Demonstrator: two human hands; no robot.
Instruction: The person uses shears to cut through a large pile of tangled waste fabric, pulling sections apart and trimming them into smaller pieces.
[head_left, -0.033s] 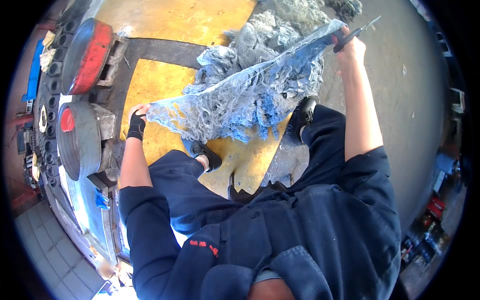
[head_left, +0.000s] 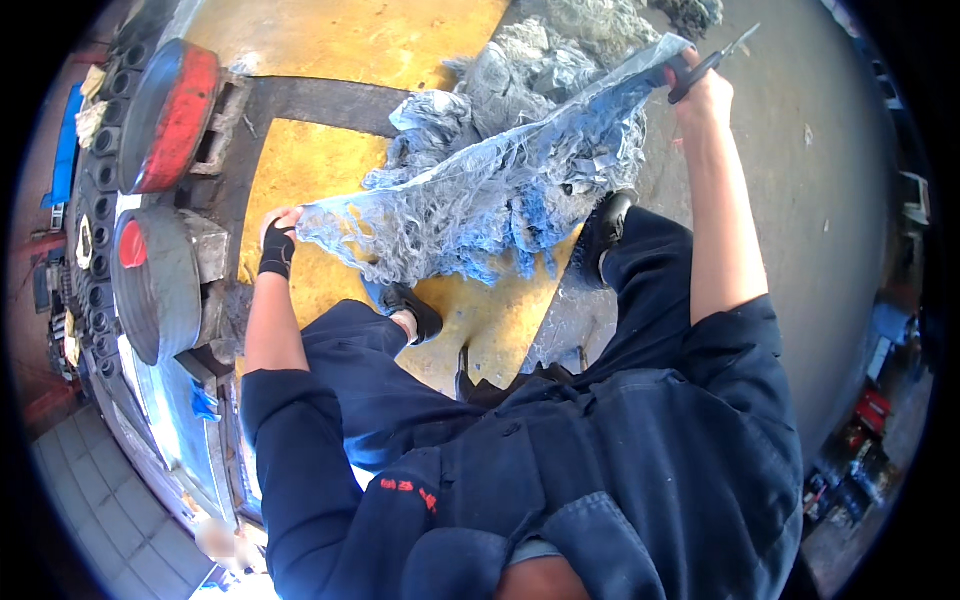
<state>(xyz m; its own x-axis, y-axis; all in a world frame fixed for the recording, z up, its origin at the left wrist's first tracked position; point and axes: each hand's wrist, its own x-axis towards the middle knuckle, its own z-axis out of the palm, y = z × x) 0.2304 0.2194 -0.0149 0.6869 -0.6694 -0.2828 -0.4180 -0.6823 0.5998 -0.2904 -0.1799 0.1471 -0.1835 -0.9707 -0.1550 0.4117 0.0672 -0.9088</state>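
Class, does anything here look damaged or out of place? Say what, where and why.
Yes: the blue-grey sheet stretched between the left hand and right hand looks damaged. Ragged holes near its left end let the yellow floor patch show through, and its lower edge is frayed. Beyond it, a grey heap lies tangled.

Navy shirt point(head_left: 650, 450), black wrist wrap point(head_left: 275, 256)

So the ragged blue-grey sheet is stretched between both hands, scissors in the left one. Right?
Wrong hand: the head view shows the scissors in the right hand, not the left hand. The ragged sheet is stretched between both.
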